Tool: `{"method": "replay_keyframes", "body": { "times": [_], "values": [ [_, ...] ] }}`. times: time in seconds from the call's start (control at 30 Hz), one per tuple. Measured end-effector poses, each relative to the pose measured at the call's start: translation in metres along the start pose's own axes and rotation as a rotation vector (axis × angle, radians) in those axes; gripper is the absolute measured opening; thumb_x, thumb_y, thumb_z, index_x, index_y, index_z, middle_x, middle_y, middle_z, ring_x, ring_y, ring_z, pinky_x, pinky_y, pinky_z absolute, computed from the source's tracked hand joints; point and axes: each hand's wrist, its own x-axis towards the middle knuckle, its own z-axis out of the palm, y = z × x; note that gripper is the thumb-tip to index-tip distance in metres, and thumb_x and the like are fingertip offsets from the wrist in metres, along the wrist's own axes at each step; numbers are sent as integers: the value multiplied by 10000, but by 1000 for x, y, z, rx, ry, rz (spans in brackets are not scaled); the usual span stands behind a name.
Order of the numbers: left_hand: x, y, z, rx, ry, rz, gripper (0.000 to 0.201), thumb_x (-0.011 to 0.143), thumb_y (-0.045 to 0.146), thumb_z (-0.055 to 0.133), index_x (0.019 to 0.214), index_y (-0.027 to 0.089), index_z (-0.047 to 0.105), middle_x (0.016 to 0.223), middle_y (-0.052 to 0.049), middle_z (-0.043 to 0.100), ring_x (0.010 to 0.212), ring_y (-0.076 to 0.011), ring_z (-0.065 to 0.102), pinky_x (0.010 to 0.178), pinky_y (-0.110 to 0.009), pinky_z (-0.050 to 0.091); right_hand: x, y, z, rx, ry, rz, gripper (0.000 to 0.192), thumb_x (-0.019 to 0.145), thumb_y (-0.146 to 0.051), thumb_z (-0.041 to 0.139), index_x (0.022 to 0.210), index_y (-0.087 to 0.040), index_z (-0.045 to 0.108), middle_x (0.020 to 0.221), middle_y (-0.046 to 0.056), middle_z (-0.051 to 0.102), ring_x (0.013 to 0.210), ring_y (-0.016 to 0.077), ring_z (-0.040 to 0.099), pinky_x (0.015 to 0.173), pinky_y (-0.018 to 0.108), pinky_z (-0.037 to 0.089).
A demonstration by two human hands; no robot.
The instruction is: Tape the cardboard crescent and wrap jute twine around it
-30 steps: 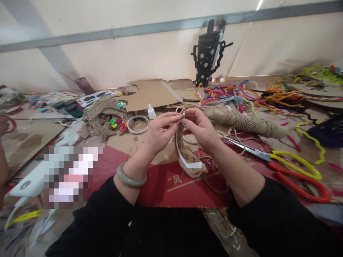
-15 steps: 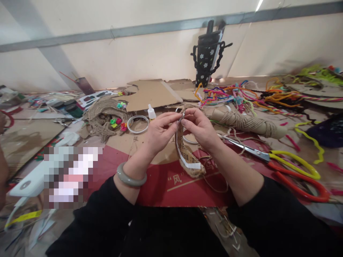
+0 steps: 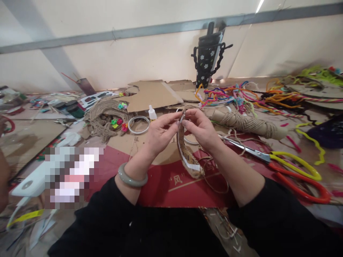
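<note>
Between both hands hangs a curved cardboard strip (image 3: 184,153) with print and white tape on its inner face and twine along its edge. My left hand (image 3: 163,132) pinches its upper end. Fingertips of my right hand (image 3: 199,126) close on that same end, almost touching the left ones. A loose loop of twine (image 3: 214,185) trails from the strip's lower end over the red cardboard sheet (image 3: 158,185). Behind the hands stand a small white-capped glue bottle (image 3: 152,113) and a silvery ring (image 3: 138,125). Exactly what the fingertips press is hidden.
To the right lie scissors (image 3: 268,157) with yellow and red handles, a twine-wound tube (image 3: 246,123) and colourful pipe cleaners (image 3: 235,94). A black flowered tumbler (image 3: 206,60) stands at the back. Left are a twine-covered piece (image 3: 107,110) and a white device (image 3: 40,175). Someone's arm (image 3: 3,171) shows far left.
The hanging cardboard strip has turned and narrowed slightly in view. Both hands keep their pinch at its top. The whole view has shifted very slightly.
</note>
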Motion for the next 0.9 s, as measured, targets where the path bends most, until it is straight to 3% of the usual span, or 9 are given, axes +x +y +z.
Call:
{"method": "replay_keyframes", "body": {
  "times": [0.27, 0.47, 0.67, 0.9],
  "values": [
    [0, 0, 1, 12, 30, 3, 145, 807, 233, 641, 907, 195, 738, 1014, -86, 728, 909, -178, 673, 722, -274, 561, 0, 0, 0, -2, -14, -26, 356, 717, -418, 681, 920, -225, 461, 855, -1, 642, 648, 90, 532, 587, 240, 430],
    [2, 1, 0, -34, 69, -35, 107, 792, 268, 665, 804, 183, 729, 903, -73, 727, 844, -163, 660, 692, -263, 543, 0, 4, -1, -88, -4, -115, 330, 746, -411, 669, 934, -225, 472, 881, 14, 631, 755, 128, 598, 668, 287, 474],
    [4, 1, 1, -196, 71, -221, 127, 729, 292, 712, 742, 166, 712, 705, -20, 691, 659, -113, 611, 644, -237, 509, -3, 8, 1, -252, 44, -202, 249, 765, -340, 656, 938, -220, 523, 868, 12, 640, 750, 131, 621, 661, 289, 497],
    [6, 6, 2, -417, 42, -500, 225, 642, 344, 787, 687, 160, 665, 661, 7, 639, 622, -79, 572, 579, -190, 455, -4, 5, 1, -340, 47, -267, 224, 784, -338, 651, 935, -219, 535, 826, -2, 647, 745, 133, 630, 658, 282, 498]
  ]
}}
